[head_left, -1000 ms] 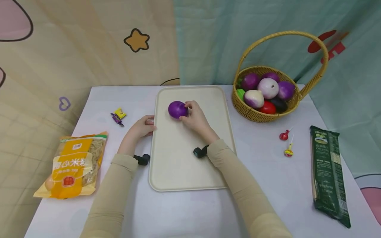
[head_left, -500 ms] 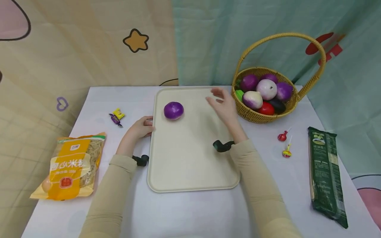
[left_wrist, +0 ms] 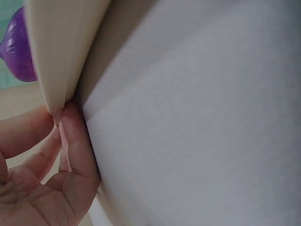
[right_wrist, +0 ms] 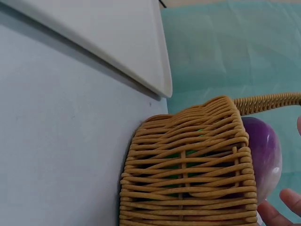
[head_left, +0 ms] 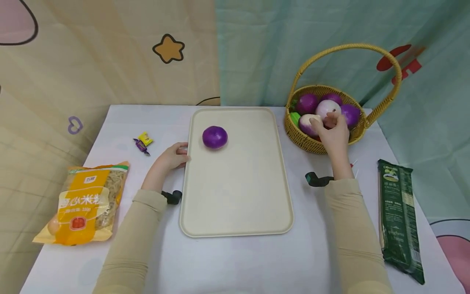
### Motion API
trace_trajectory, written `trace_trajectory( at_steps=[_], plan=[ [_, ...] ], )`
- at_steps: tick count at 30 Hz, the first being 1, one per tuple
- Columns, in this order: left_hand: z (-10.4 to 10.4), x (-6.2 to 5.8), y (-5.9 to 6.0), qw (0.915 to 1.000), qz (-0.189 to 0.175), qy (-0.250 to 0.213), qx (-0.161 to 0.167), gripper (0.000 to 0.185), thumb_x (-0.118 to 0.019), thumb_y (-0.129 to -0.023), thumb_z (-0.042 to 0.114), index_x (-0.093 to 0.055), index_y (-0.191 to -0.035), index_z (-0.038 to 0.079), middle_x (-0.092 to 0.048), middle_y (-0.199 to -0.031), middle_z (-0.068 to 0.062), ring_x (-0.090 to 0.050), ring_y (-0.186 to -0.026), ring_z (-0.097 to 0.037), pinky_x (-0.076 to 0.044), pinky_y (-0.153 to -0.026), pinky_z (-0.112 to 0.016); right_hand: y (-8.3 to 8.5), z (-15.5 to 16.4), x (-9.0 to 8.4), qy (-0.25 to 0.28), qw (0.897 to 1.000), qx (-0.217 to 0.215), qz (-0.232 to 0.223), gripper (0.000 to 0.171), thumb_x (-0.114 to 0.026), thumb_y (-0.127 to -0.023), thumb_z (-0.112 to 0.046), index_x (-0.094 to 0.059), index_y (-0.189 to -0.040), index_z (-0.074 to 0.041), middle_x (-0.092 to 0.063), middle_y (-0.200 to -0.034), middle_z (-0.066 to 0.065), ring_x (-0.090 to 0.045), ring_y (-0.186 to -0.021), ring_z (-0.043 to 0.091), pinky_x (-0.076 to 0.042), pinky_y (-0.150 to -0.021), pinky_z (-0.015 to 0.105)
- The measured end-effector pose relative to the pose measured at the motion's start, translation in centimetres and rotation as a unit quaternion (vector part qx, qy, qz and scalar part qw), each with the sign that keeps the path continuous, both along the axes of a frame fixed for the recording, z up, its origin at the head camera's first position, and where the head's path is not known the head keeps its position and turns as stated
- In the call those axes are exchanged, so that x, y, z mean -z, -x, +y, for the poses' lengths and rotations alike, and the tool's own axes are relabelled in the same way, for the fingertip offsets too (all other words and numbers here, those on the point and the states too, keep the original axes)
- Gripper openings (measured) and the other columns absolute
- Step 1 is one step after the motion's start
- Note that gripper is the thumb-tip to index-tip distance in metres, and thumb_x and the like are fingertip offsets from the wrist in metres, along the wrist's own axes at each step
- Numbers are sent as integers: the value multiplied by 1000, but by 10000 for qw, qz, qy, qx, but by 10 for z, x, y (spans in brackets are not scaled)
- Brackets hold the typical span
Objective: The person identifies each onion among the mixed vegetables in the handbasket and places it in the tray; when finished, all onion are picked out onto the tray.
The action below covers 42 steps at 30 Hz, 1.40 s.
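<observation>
A cream tray (head_left: 238,204) lies mid-table with one purple onion (head_left: 214,136) near its far left corner. My left hand (head_left: 182,152) pinches the tray's left rim; in the left wrist view the fingers (left_wrist: 70,141) clamp the rim of the tray (left_wrist: 61,52), with the onion (left_wrist: 19,52) beyond. My right hand (head_left: 324,121) reaches into the wicker basket (head_left: 297,136), fingers spread over a white-and-purple vegetable (head_left: 307,123) and holding nothing. The right wrist view shows the basket wall (right_wrist: 188,169), a purple vegetable (right_wrist: 265,155) and loose fingertips (right_wrist: 275,214).
The basket also holds several purple, white, red and green vegetables. A yellow noodle bag (head_left: 86,202) lies front left, two wrapped candies (head_left: 143,142) left of the tray, a green pasta packet (head_left: 400,216) at the right. Curtains hang behind the table.
My right hand let go of the purple onion on the tray and moved right, into the basket. The left hand stayed on the tray's rim.
</observation>
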<state>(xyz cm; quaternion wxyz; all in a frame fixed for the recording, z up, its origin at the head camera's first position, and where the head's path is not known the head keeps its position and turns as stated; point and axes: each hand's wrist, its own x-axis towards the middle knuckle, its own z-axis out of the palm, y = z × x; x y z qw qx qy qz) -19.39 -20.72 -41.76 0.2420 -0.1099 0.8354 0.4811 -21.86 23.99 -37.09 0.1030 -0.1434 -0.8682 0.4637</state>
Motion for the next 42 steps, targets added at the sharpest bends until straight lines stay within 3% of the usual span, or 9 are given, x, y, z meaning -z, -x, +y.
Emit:
trace_trajectory(
  at_steps=[2, 7, 15, 19, 22, 27, 32, 36, 42],
  plan=[
    [0, 0, 0, 10000, -2, 12, 4, 63, -53, -100, 8, -25, -156, 9, -43, -138, -21, -51, -112, -23, -51, -104, -35, 0, 3, 3, -116, 9997, -121, -166, 82, -65, -85, -60, -40, -141, -6, -49, -137, 15, -48, -123, 28, -43, -106, 38],
    [0, -1, -1, 10000, -29, 32, -17, 63, -54, -100, 8, -26, -156, 10, -43, -135, -19, -50, -110, -21, -53, -100, -30, 0, 3, 8, -380, 9982, -335, -334, 91, -65, -82, -65, -36, -140, -1, -48, -136, 18, -48, -117, 30, -44, -97, 41],
    [0, 2, 0, 9999, -90, 16, -66, 63, -54, -100, 10, -26, -156, 12, -43, -137, -18, -50, -113, -23, -50, -105, -35, 2, -2, 14, -508, 9979, -268, -295, 82, -67, -84, -56, -38, -136, 1, -49, -131, 23, -46, -117, 34, -41, -98, 48],
    [-1, 5, 0, 9999, -109, -46, -30, 64, -54, -100, 9, -25, -157, 11, -42, -139, -20, -51, -114, -23, -50, -105, -35, 3, -5, 8, 11, 9991, -133, -412, 80, -62, -86, -56, -36, -142, -5, -49, -136, 19, -48, -120, 29, -45, -97, 41],
    [-1, 5, 0, 9999, -94, -102, -15, 65, -54, -99, 8, -24, -157, 10, -41, -141, -21, -51, -115, -24, -51, -105, -34, 1, -12, -3, 690, 9959, -328, -481, 77, -58, -89, -55, -32, -147, -11, -46, -142, 15, -49, -121, 22, -46, -97, 34],
    [-2, 3, 2, 9999, -60, -74, -82, 65, -55, -99, 8, -26, -156, 12, -42, -139, -20, -51, -113, -22, -52, -103, -33, 3, -45, -13, 2000, 9718, -1171, -426, 64, -53, -97, -38, -29, -150, -9, -41, -144, 19, -50, -120, 19, -47, -108, 34],
    [-1, 0, 4, 10000, -50, -34, -65, 64, -54, -99, 9, -26, -156, 12, -43, -138, -18, -51, -112, -22, -51, -103, -33, 12, -89, 6, 2378, 9558, -1623, -600, 60, -50, -101, -32, -29, -148, -3, -44, -145, 25, -55, -121, 29, -51, -105, 39],
    [0, 0, 3, 9999, -103, -7, -26, 64, -53, -100, 10, -25, -157, 12, -43, -138, -19, -51, -114, -23, -51, -105, -35, 17, -118, 28, 2303, 9536, -1726, -885, 62, -49, -101, -37, -30, -150, -5, -46, -141, 27, -55, -123, 37, -52, -103, 44],
    [0, 1, 2, 9999, -120, -76, -66, 65, -53, -100, 8, -23, -157, 11, -42, -140, -21, -50, -117, -25, -49, -108, -39, 17, -149, 49, 1974, 9566, -1833, -1112, 62, -50, -99, -51, -37, -148, -14, -52, -134, 22, -58, -115, 31, -56, -96, 41]
  ],
)
